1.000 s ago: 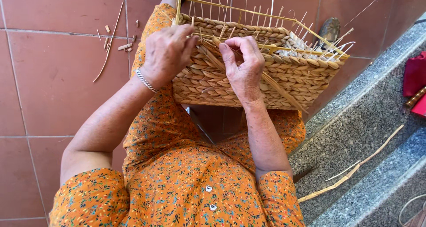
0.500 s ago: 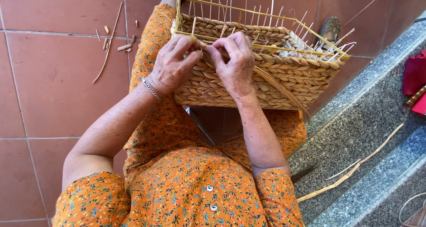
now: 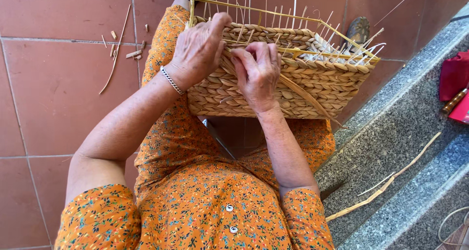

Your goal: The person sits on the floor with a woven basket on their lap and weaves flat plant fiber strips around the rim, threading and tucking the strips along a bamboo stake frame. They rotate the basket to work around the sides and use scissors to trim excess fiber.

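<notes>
A rectangular woven basket [image 3: 312,79] rests on the person's lap, tilted so its near wall faces the camera. Its walls are thick plaited bands of pale tan fibre, rough and ropey, and thin stiff straw stakes [image 3: 273,15] stand up from the unfinished rim like bristles. A long flat strand [image 3: 305,96] runs slantwise down the near wall toward the right.

The left hand [image 3: 200,50] lies over the basket's left near corner, fingers curled and pressed together on the plaited rim; a silver chain bracelet [image 3: 171,80] circles its wrist. The right hand [image 3: 256,74] sits just beside it on the near wall, fingers bent and closed around a strand at the rim, though exactly what the fingertips pinch is hidden behind the knuckles.

Under the basket spreads an orange dress [image 3: 195,206] with a small floral print and two pale buttons at the chest. On the left the floor is smooth terracotta tile [image 3: 58,93] with grey joints, scattered with short straw offcuts [image 3: 132,52] and one long thin stalk [image 3: 115,54]. On the right runs a speckled grey stone step [image 3: 405,133], on which lie a long flat reed [image 3: 386,184] and, at the far right edge, something red [image 3: 454,76].
</notes>
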